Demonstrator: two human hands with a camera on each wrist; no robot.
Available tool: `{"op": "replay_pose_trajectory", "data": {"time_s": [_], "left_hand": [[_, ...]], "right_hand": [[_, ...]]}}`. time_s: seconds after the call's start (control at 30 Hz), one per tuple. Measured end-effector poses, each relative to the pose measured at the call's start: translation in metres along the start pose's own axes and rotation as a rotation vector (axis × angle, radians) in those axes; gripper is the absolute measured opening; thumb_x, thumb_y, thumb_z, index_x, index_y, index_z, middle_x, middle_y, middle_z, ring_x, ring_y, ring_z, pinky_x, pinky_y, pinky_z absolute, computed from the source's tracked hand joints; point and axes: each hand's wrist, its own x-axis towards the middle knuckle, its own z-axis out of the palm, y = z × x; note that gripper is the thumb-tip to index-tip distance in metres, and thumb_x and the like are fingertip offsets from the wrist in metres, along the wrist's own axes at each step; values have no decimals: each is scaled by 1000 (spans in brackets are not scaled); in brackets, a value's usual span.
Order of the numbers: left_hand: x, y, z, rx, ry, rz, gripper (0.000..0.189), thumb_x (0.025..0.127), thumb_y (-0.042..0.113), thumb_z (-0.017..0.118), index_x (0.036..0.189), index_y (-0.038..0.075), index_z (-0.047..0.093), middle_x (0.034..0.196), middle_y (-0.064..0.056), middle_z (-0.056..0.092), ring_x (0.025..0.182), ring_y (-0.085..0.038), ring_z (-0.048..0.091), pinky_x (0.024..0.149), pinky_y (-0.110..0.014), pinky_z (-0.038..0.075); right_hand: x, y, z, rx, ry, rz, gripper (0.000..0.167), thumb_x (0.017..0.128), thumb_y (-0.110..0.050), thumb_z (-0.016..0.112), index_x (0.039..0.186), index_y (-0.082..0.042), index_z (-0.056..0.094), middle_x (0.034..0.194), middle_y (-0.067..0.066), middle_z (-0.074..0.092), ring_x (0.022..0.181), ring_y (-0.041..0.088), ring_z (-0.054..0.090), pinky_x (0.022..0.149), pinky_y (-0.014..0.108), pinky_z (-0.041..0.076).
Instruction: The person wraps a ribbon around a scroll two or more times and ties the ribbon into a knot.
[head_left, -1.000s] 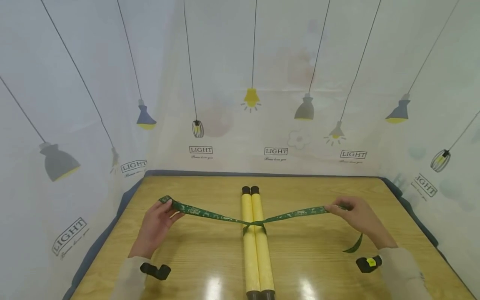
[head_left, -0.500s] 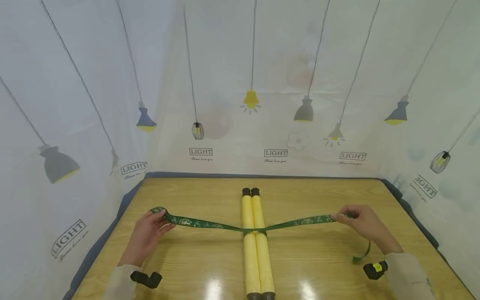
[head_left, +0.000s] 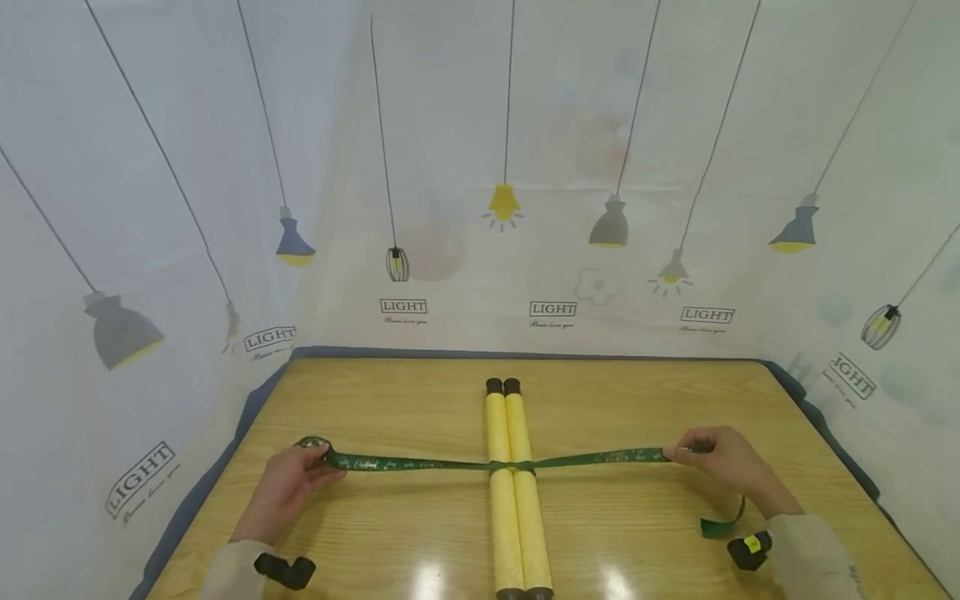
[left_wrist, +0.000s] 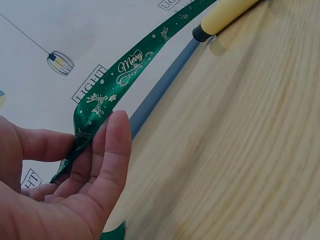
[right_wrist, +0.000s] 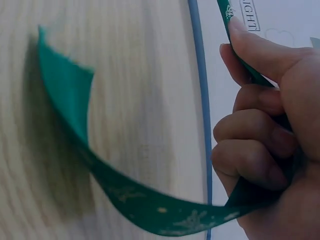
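Two yellow tubes [head_left: 521, 525] with dark end caps lie side by side, pointing away from me. A green ribbon [head_left: 420, 463] printed with pale festive figures goes round both and crosses on top, its two ends drawn out taut to either side. My left hand [head_left: 281, 482] pinches the left end between thumb and fingers; in the left wrist view the ribbon [left_wrist: 107, 90] twists at the pinch. My right hand [head_left: 726, 463] grips the right end, thumb on forefinger, the other fingers curled round it. From that palm a loose ribbon tail [right_wrist: 150, 210] with a frayed end hangs down.
The tubes rest on a wood-grain table [head_left: 390, 533] with a blue-grey edge [head_left: 525, 353] along its back and sides. A white cloth [head_left: 450, 167] printed with hanging lamps encloses the back and both sides. Black wrist cameras [head_left: 285, 571] sit at both sleeves.
Both hands have spread farther apart and come lower, nearer to me, pulling the ribbon straighter. The crossing on the tubes has drawn tighter. The tubes have stayed in place.
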Motion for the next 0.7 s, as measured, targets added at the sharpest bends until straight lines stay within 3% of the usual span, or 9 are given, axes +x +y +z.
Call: {"op": "replay_pose_trajectory", "data": {"time_s": [0.3, 0.5, 0.6, 0.7], "left_hand": [[1, -8, -4, 46, 80, -27, 22, 104, 0, 49, 123, -11, 48, 96, -9, 65, 85, -19, 72, 87, -38, 61], [4, -8, -2, 42, 127, -26, 22, 103, -3, 50, 121, -14, 51, 92, -10, 66, 81, -19, 72, 84, -37, 62], [6, -9, -2, 19, 137, -43, 19, 102, -3, 51, 119, -13, 53, 90, -10, 66, 80, -19, 71, 84, -37, 62], [7, -10, -2, 4, 140, -54, 20, 102, -1, 52, 119, -11, 52, 91, -10, 67, 81, -20, 72, 85, -38, 62]], "right_hand": [[2, 8, 12, -131, 48, -28, 28, 94, -51, 71, 88, -24, 76, 100, 0, 73, 90, 17, 60, 77, 37, 50], [3, 9, 16, -159, 83, -52, 28, 93, -48, 73, 88, -21, 77, 102, 3, 75, 95, 21, 65, 83, 48, 55], [3, 9, 17, -170, 81, -24, 30, 93, -50, 72, 90, -20, 77, 106, 6, 75, 99, 26, 67, 87, 54, 54], [2, 10, 17, -175, 69, 6, 33, 93, -51, 72, 92, -19, 77, 106, 6, 75, 98, 25, 66, 86, 51, 54]]}}
